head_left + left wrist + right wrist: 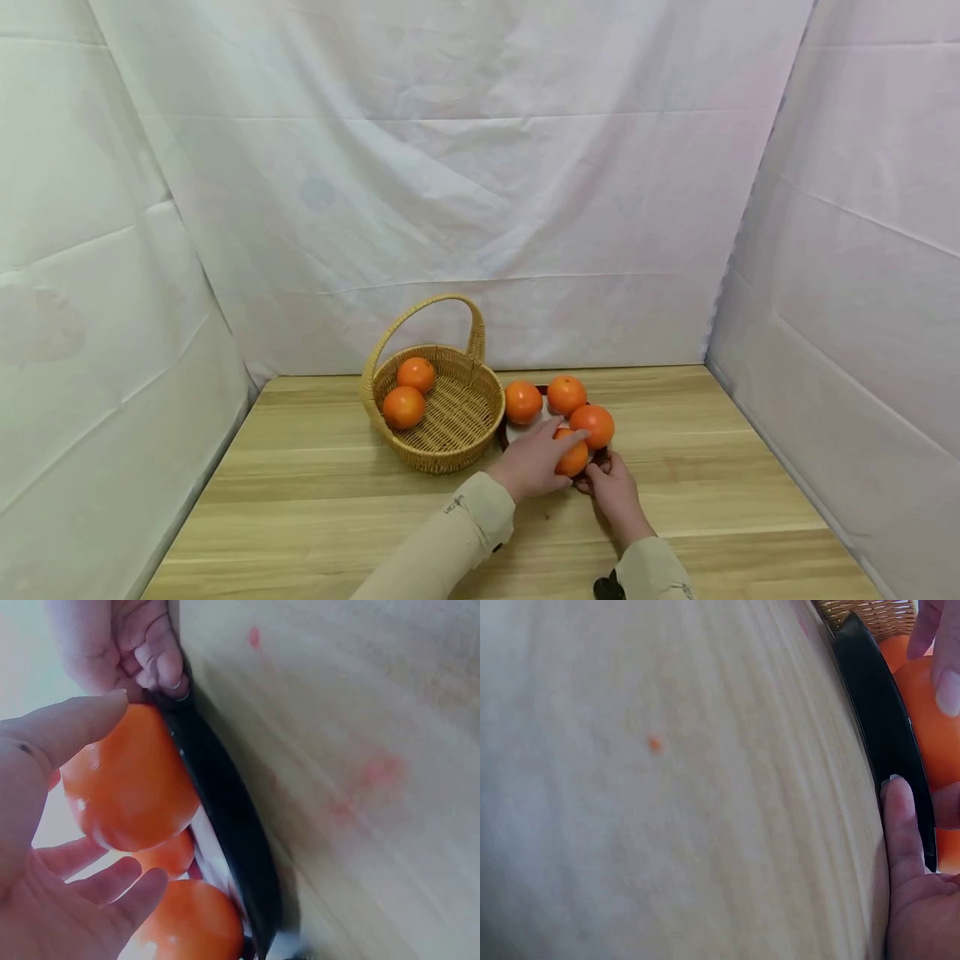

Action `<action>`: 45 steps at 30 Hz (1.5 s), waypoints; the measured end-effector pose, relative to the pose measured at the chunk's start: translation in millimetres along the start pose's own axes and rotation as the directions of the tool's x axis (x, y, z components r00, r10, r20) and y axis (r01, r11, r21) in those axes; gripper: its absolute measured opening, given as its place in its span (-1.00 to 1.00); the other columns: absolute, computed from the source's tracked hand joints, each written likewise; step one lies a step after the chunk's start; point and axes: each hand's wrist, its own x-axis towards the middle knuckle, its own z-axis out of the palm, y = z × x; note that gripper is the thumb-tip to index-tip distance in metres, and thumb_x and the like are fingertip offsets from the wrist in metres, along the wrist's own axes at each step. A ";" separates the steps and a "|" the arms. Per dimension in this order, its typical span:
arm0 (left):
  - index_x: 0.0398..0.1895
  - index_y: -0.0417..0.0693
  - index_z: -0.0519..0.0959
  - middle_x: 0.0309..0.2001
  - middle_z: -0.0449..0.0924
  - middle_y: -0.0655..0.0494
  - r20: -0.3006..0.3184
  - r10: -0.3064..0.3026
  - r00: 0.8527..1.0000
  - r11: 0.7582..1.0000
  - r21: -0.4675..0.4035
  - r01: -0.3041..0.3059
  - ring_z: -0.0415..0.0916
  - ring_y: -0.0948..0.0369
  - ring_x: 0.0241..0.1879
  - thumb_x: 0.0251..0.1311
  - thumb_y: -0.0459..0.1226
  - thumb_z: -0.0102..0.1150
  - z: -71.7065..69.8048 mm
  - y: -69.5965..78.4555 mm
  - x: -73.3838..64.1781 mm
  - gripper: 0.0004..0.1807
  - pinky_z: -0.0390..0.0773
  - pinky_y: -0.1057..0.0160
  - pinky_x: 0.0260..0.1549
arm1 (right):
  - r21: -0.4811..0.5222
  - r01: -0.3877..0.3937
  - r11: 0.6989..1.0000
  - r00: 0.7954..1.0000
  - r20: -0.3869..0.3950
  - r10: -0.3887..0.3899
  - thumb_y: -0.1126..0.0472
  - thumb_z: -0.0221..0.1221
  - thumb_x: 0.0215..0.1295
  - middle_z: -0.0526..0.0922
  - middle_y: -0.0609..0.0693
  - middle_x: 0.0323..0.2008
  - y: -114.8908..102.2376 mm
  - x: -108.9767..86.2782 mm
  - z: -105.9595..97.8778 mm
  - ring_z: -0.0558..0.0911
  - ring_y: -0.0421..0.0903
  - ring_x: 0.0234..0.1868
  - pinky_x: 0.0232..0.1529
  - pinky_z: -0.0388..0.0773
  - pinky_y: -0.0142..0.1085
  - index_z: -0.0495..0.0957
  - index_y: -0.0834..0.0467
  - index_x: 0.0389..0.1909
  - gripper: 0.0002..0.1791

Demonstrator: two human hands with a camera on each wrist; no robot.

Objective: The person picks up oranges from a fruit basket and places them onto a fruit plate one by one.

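Observation:
A dark-rimmed plate with a pale inside point(517, 432) holds several oranges, among them a back left one point(522, 402), a back one point(567, 394) and a right one point(592, 426). My left hand point(535, 460) has its thumb and fingers around the front orange point(135, 784), which sits by the near rim. On the plate's near right side, my right hand point(617, 493) pinches the black rim point(885, 712), one finger lying along its outer side. Part of the front orange is hidden behind the left hand in the head view.
Left of the plate, close beside it, stands a wicker basket point(457, 417) with a tall arched handle point(431, 302). Two oranges point(404, 407) lie in its left part. White cloth point(480, 192) hangs behind and along both sides of the wooden table point(315, 517).

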 end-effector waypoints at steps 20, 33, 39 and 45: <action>0.52 0.35 0.25 0.43 0.34 0.02 -0.022 -0.047 0.999 0.999 0.019 0.047 0.33 0.06 0.40 0.33 0.05 0.25 -32.0 -18.3 -9.7 -0.28 0.52 0.04 0.22 | 0.011 -0.001 1.000 1.000 -0.008 0.001 0.31 -0.05 0.50 0.54 0.34 0.01 3.8 3.1 -0.2 0.69 -0.17 -0.29 -0.22 0.70 -0.33 0.06 0.48 0.44 -0.40; 0.51 0.29 0.29 0.37 0.42 0.02 -0.030 -0.092 0.995 0.995 0.044 0.093 0.42 0.03 0.33 0.37 0.04 0.21 -47.6 -35.3 -15.2 -0.34 0.54 -0.04 0.18 | 0.006 0.000 1.000 1.000 -0.007 0.000 0.29 -0.05 0.48 0.55 0.34 -0.02 6.7 5.7 1.1 0.68 -0.17 -0.31 -0.23 0.70 -0.33 0.04 0.48 0.46 -0.37; 0.44 0.26 0.38 0.28 0.48 0.01 -0.057 -0.107 0.993 0.992 0.060 0.110 0.51 0.02 0.16 0.36 0.02 0.21 -55.5 -47.8 -20.6 -0.41 0.60 -0.01 0.05 | 0.017 0.002 1.000 1.000 0.006 -0.002 0.29 -0.06 0.49 0.54 0.33 -0.02 6.5 5.2 1.6 0.68 -0.15 -0.28 -0.21 0.70 -0.33 0.03 0.49 0.45 -0.37; 0.47 0.26 0.33 0.33 0.45 -0.02 -0.033 -0.155 0.987 0.986 0.058 0.157 0.47 -0.02 0.24 0.39 0.06 0.17 -57.1 -67.7 -26.7 -0.38 0.56 -0.05 0.15 | 0.009 -0.004 1.000 1.000 0.001 0.004 0.29 -0.07 0.49 0.53 0.35 0.01 5.9 4.2 0.3 0.68 -0.16 -0.27 -0.21 0.70 -0.32 0.04 0.48 0.45 -0.38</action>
